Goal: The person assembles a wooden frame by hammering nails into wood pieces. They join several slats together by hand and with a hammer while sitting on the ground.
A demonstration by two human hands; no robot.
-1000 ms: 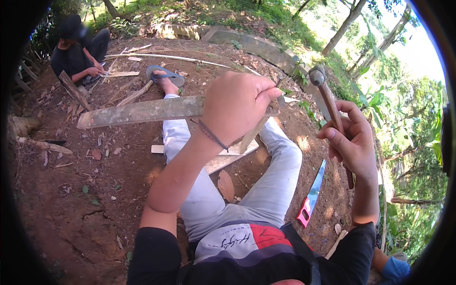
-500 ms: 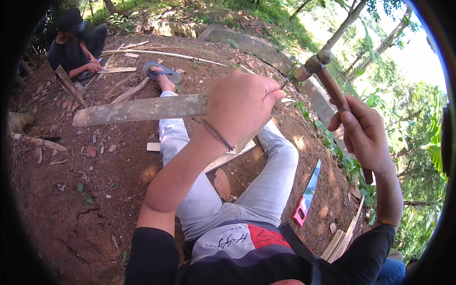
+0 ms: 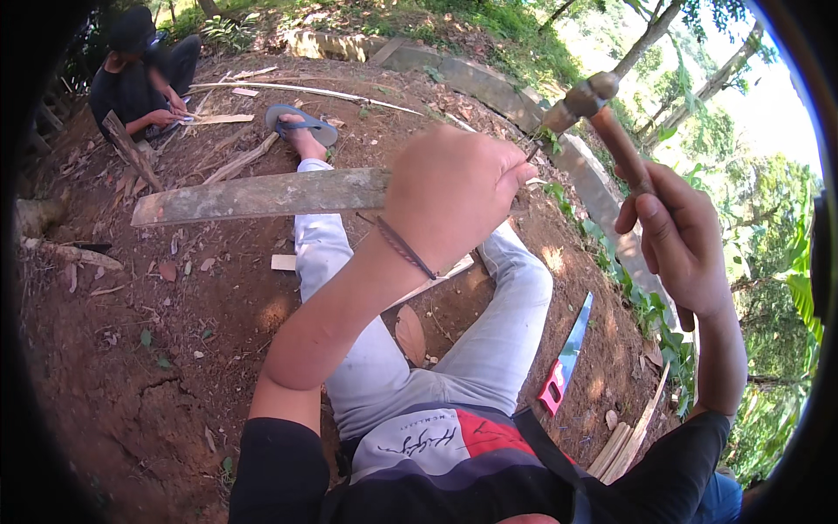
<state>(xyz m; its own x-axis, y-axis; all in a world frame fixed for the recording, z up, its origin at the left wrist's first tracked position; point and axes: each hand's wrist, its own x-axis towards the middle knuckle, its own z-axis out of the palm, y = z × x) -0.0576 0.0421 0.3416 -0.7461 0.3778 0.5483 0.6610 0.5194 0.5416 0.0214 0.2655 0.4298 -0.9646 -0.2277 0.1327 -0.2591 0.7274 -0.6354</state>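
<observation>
My left hand [image 3: 454,182] is closed, thumb and fingers pinching a thin dark nail [image 3: 532,152] that sticks up past the fingertips. Behind that hand a weathered grey wooden board [image 3: 262,197] runs out to the left, level above my legs; its other end is hidden by the hand and wrist. My right hand [image 3: 685,231] grips the wooden handle of a hammer [image 3: 583,100] with a rusty brown metal head. The hammer head hangs just above the nail, apart from it.
A handsaw [image 3: 567,354] with a red handle lies on the soil right of my leg. Wood strips [image 3: 624,450] lie nearer me. Another person [image 3: 144,79] sits at far left, hands at a thin board. A low concrete edging [image 3: 484,80] curves behind.
The hammer head has risen slightly away from the nail, and my right hand has shifted a little to the right. My left hand keeps its pinch, moved slightly right.
</observation>
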